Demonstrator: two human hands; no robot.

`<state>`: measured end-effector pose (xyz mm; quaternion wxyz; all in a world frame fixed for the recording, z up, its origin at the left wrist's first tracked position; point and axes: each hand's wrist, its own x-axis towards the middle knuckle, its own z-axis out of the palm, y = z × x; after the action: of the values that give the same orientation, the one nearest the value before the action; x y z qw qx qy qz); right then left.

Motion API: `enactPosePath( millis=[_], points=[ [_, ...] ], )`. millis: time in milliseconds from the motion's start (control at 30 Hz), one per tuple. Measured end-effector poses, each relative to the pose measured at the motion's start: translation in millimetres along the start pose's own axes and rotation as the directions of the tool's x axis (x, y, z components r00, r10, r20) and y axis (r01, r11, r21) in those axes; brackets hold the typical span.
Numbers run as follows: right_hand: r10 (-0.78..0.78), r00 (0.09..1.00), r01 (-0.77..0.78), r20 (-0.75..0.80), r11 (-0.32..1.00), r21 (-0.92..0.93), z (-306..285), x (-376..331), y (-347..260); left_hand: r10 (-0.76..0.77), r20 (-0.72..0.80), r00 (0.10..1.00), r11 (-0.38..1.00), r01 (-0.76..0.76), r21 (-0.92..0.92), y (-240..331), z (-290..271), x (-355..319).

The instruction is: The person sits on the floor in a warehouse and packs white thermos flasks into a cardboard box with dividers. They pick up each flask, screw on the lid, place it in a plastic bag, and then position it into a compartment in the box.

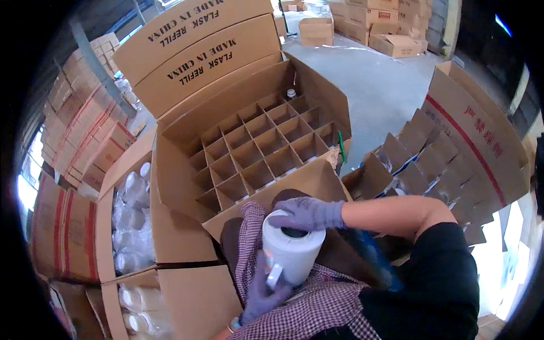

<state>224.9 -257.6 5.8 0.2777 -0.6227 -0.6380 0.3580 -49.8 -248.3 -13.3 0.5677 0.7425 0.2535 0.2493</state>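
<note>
A white, round vacuum flask casing (300, 255) with a side handle and a dark open top is held over my lap. My left hand (264, 292), in a grey-purple glove, grips its lower left side by the handle. Across the top rim lies my right hand (309, 214), gloved alike, with its fingers closed over the edge of the opening. Just beyond stands a big open carton (187, 226) with a grid of cardboard dividers (249, 153). In its far corner a small bottle-like neck (291, 93) shows.
At left, open cartons hold plastic-wrapped whitish flasks (131, 218). A red-striped carton (473, 133) with loose dividers (419, 147) stands at right. A green strip (341, 148) hangs on the main carton's edge. Stacked boxes (374, 20) stand farther off.
</note>
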Motion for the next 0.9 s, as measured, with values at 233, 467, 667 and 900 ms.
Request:
enactPosePath(
  millis=[233, 467, 667, 900],
  points=[
    [-0.721, 0.627, 0.778, 0.295, 0.592, -0.211, -13.2, -28.6, -106.2, -0.381, 0.35, 0.856, 0.86, 0.467, -0.207, -17.9, -82.9, 20.7],
    [-0.481, 0.809, 0.539, 0.338, 0.836, -0.099, 10.6, 11.6, -70.8, -0.291, -0.043, 0.956, 0.941, 0.277, -0.196, -3.4, -18.1, -17.7],
    [-0.4, 0.908, 0.37, 0.125, 0.905, 0.208, -19.1, 27.0, -53.7, -0.297, 0.113, 0.948, 0.802, 0.312, -0.509, -32.5, -42.8, -1.2],
    [-0.479, 0.719, 0.686, 0.503, 0.602, -0.408, -38.6, 1.1, -98.5, -0.162, 0.4, 0.902, 0.903, 0.299, -0.309, -46.6, -68.7, 18.8]
  ],
)
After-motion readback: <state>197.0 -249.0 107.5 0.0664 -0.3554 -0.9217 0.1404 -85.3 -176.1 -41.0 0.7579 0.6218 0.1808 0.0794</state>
